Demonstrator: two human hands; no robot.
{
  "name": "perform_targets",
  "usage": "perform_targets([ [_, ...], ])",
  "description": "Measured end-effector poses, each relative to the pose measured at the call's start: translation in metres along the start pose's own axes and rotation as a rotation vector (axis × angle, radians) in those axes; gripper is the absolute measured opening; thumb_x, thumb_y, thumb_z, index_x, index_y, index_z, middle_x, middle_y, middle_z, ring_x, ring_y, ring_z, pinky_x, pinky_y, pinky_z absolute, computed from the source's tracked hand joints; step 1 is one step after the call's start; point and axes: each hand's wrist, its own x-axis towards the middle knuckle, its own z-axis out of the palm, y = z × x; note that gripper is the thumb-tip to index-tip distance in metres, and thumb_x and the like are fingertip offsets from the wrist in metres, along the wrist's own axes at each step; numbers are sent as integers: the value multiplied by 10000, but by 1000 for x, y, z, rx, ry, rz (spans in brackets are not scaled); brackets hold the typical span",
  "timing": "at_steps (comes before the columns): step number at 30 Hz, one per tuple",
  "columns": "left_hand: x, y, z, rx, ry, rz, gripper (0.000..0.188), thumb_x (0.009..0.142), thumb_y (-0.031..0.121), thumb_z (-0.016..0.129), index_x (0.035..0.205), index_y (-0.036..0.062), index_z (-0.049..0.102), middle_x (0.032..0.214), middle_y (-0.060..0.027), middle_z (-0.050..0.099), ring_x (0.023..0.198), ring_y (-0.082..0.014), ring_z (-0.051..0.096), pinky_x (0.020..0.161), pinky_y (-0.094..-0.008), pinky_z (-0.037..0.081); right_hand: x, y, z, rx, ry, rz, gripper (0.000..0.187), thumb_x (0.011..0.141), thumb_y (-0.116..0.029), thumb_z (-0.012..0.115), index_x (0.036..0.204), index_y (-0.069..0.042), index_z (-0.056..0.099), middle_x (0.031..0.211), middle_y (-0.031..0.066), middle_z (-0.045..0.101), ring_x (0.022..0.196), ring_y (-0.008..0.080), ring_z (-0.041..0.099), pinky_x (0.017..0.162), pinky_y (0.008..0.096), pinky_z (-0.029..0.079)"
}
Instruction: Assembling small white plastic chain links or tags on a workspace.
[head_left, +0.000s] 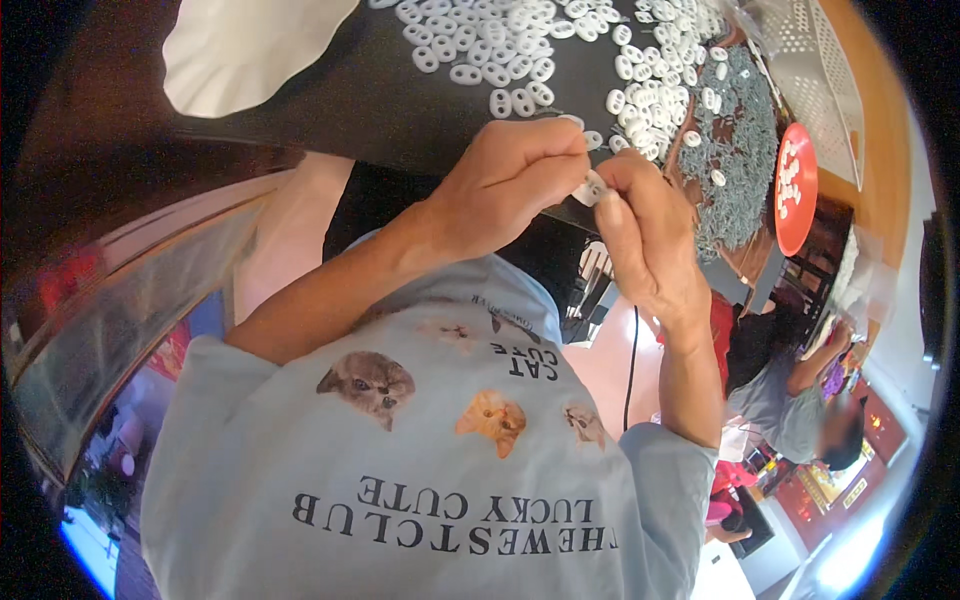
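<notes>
In front of my body, both hands meet just off the table edge. A small white oval plastic piece with two holes point(590, 188) sits pinched between them. My left hand point(510, 180) is closed, its thumb and curled forefinger pressed against one side of the piece. My right hand point(648, 230) is closed too, fingertips on the other side. Fingers partly cover the piece. Beyond my hands, many loose white oval two-hole pieces point(480, 45) lie spread on the dark table point(345, 105). More form a thicker pile point(655, 95) to the right.
A heap of thin grey pieces point(735, 150) lies on brown sheeting at the right. Beside it are a red dish point(797, 215) with small white pieces and a white perforated basket point(815, 75). A white wavy-rimmed bowl point(235, 55) stands far left. Another person point(800, 405) is at right.
</notes>
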Motion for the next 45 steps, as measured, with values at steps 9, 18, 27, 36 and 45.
perform_targets([
  [9, -2, -3, -1, 40, 8, 7, 236, 920, 165, 548, 739, 14, 524, 631, 30, 446, 599, -42, 379, 517, -237, 311, -31, 61, -71, 101, 702, 526, 198, 920, -240, 619, 919, -46, 659, 643, -109, 450, 559, -14, 332, 491, 178, 226],
  [18, 0, -1, 2, 43, -10, 13, 222, 923, 124, 573, 734, 22, 514, 606, 52, 430, 556, -19, 351, 470, -229, 279, -72, 170, -154, -145, 700, 665, 331, 927, -333, 603, 913, -11, 676, 615, -73, 468, 499, 9, 342, 460, 193, 238],
  [27, -3, 0, -2, 64, -58, -64, 140, 925, 86, 559, 800, 33, 526, 668, 48, 475, 592, -16, 421, 505, -208, 340, 50, 87, -71, -323, 311, 92, 177, 916, -138, 586, 1028, -8, 632, 762, 34, 546, 677, 128, 511, 617, 277, 427],
  [36, -1, -2, -2, 84, -42, -6, 188, 923, 90, 563, 755, 24, 511, 632, 48, 451, 570, -21, 392, 479, -225, 309, 82, 69, -29, -631, 129, -94, 210, 894, -112, 569, 1097, -118, 621, 851, 120, 555, 742, 319, 597, 636, 405, 472],
  [45, 1, -2, -3, 181, -11, 70, 217, 902, 102, 588, 723, 17, 500, 623, 30, 447, 579, -39, 377, 492, -246, 307, 87, 58, -32, -619, 140, -55, 284, 902, -87, 539, 1179, -123, 588, 873, 125, 539, 764, 333, 590, 649, 411, 471],
])
